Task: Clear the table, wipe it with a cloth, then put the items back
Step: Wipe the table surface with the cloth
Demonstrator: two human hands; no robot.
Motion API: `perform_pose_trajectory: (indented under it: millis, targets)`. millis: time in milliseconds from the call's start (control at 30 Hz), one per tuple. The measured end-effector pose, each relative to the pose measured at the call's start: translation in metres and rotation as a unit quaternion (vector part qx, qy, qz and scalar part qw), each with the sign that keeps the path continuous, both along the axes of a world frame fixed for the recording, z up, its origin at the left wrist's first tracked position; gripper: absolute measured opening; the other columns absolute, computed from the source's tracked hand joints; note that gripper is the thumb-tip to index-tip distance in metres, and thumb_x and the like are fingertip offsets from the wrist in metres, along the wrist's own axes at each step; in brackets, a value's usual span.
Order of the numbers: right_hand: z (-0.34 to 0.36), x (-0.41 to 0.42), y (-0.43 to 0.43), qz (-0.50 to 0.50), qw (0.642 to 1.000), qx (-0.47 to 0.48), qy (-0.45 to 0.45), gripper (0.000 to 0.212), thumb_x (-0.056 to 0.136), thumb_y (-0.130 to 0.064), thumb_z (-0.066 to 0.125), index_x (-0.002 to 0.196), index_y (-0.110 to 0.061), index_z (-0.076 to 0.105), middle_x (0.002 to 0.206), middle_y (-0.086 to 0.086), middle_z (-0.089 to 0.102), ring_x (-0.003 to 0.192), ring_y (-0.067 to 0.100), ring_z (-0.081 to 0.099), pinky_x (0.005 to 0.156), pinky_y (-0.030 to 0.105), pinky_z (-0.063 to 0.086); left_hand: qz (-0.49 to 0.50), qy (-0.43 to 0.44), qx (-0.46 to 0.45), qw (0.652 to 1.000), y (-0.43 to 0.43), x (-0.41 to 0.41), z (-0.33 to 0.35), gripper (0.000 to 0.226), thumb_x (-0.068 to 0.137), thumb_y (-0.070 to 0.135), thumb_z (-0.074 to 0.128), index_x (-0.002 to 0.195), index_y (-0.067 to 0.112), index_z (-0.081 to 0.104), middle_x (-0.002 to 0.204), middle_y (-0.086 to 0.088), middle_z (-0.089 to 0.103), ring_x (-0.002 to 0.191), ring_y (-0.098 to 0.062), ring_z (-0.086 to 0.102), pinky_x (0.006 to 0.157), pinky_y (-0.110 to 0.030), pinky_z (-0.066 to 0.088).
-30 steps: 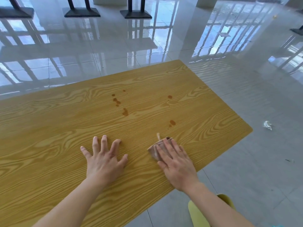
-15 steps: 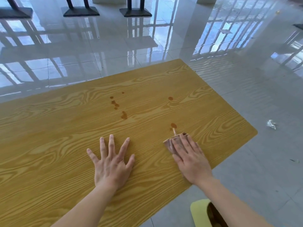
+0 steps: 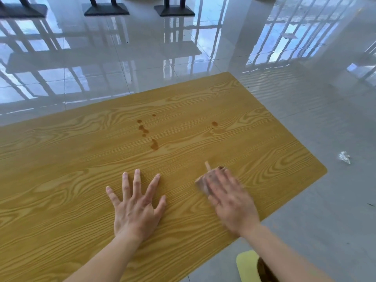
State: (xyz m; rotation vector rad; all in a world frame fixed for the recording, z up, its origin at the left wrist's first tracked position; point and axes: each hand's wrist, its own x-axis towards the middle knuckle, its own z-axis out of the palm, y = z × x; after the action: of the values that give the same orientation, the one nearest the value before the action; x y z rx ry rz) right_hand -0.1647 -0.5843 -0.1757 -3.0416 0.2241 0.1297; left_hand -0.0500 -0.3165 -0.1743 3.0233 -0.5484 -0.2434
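Table (image 3: 61,159) is bare wood-grain, no items on it in view, so clearing looks done and wiping is the step in hand. L hand (image 3: 136,208) lies flat on the top, palm down, fingers spread wide, holding nothing, prob just bracing. Above and just R of it, a brown stain cluster (image 3: 146,131) sits mid-table, several drips strung in a line, well apart from both hands. Further R one lone spot (image 3: 214,123), also untouched. R hand (image 3: 230,198) is flat, palm down on the cloth (image 3: 201,183), fingers together pressing it to the wood; hand is motion-blurred. Cloth is a small brownish folded pad, mostly hidden under the fingers, w/ a pale tag or corner poking out at its far edge; it sits near the R front of the table, short of all the stains. Off the table to the R, crumpled wrapper (image 3: 344,157) on the grey floor. Risks, my guess: pad is small, so a pass could smear the drips instead of lifting them; the far spot could be missed; a flat palm w/ no pinch could slide off the cloth.
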Motion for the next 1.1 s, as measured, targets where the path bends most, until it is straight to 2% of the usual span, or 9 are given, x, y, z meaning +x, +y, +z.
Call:
perform_pose_trajectory:
  millis: [167,333,433,533,667,800,933,1000,1100]
  targets:
    - [0.017,0.103,-0.035,-0.267,0.962,0.043,0.048,0.06,0.101,-0.055,0.004,0.159,-0.04,0.001,0.169,0.0,-0.012,0.154,0.028,-0.013,0.125,0.05,0.002,0.003,0.0,0.004,1.0,-0.001,0.0,0.0,0.067,0.085,0.078,-0.001,0.148,0.057,-0.011,0.166,-0.003,-0.012,0.148,-0.031,-0.025,0.112,-0.069,-0.014]
    - [0.003,0.056,0.061,0.004,0.999,0.041,-0.001,0.057,0.105,-0.059,0.009,0.159,-0.041,0.001,0.17,0.0,-0.004,0.155,0.026,-0.009,0.125,0.046,0.002,0.007,0.0,-0.003,1.0,-0.001,-0.001,0.002,0.067,0.085,0.078,0.003,0.148,0.058,-0.007,0.166,-0.002,-0.009,0.149,-0.031,-0.023,0.112,-0.069,-0.012]
    - [-0.001,0.014,0.039,0.08,0.996,0.03,-0.012,0.056,0.106,-0.057,0.017,0.159,-0.042,0.008,0.17,-0.004,0.004,0.156,0.021,0.0,0.124,0.041,0.005,0.006,-0.003,-0.004,1.0,-0.001,0.0,0.002,0.066,0.087,0.077,0.006,0.148,0.058,-0.006,0.166,-0.002,-0.009,0.15,-0.031,-0.022,0.112,-0.069,-0.012]
    - [0.003,0.038,-0.025,-0.042,0.999,0.009,0.012,0.057,0.1,-0.064,0.004,0.155,-0.051,-0.004,0.168,-0.011,-0.011,0.155,0.015,-0.011,0.126,0.038,-0.002,0.006,-0.005,-0.008,1.0,0.0,-0.001,0.0,0.065,0.087,0.078,0.006,0.148,0.058,-0.007,0.166,-0.002,-0.009,0.149,-0.031,-0.023,0.112,-0.069,-0.013]
    - [0.013,0.105,-0.04,-0.244,0.968,0.043,0.038,0.061,0.1,-0.061,0.007,0.158,-0.044,0.003,0.169,-0.004,-0.011,0.155,0.024,-0.013,0.125,0.046,-0.002,0.009,-0.006,-0.006,1.0,-0.001,0.0,-0.001,0.066,0.087,0.078,0.006,0.149,0.057,-0.005,0.167,-0.002,-0.008,0.149,-0.03,-0.024,0.112,-0.069,-0.013]
    - [0.007,0.091,0.034,-0.089,0.995,0.03,0.017,0.06,0.101,-0.061,0.001,0.157,-0.042,-0.008,0.168,-0.001,-0.014,0.154,0.027,-0.017,0.126,0.047,-0.002,0.013,-0.008,-0.009,1.0,-0.002,-0.001,0.002,0.065,0.088,0.078,0.009,0.149,0.058,-0.002,0.167,-0.002,-0.006,0.15,-0.03,-0.022,0.112,-0.069,-0.013]
    - [0.002,0.055,0.03,0.088,0.996,0.028,0.011,0.058,0.103,-0.061,0.01,0.158,-0.045,0.001,0.169,-0.005,-0.001,0.155,0.019,-0.009,0.125,0.044,0.005,0.011,-0.008,-0.004,1.0,-0.002,-0.001,0.002,0.065,0.088,0.078,0.008,0.148,0.058,-0.003,0.167,-0.002,-0.006,0.15,-0.03,-0.021,0.112,-0.069,-0.013]
    - [0.003,0.068,-0.004,0.053,0.998,0.013,0.028,0.059,0.101,-0.064,0.007,0.155,-0.048,-0.009,0.168,-0.008,-0.01,0.154,0.017,-0.016,0.126,0.043,0.0,0.012,-0.01,-0.007,1.0,-0.001,-0.001,0.001,0.064,0.088,0.078,0.007,0.148,0.059,-0.003,0.167,-0.002,-0.005,0.15,-0.029,-0.021,0.113,-0.068,-0.013]
    - [0.011,0.112,-0.044,-0.13,0.99,0.038,0.045,0.058,0.1,-0.064,0.005,0.155,-0.049,-0.007,0.168,-0.007,-0.014,0.154,0.019,-0.017,0.125,0.044,-0.005,0.017,-0.018,-0.012,1.0,-0.001,-0.002,-0.002,0.065,0.087,0.079,0.004,0.149,0.06,-0.001,0.167,-0.001,-0.004,0.15,-0.028,-0.021,0.113,-0.068,-0.012]
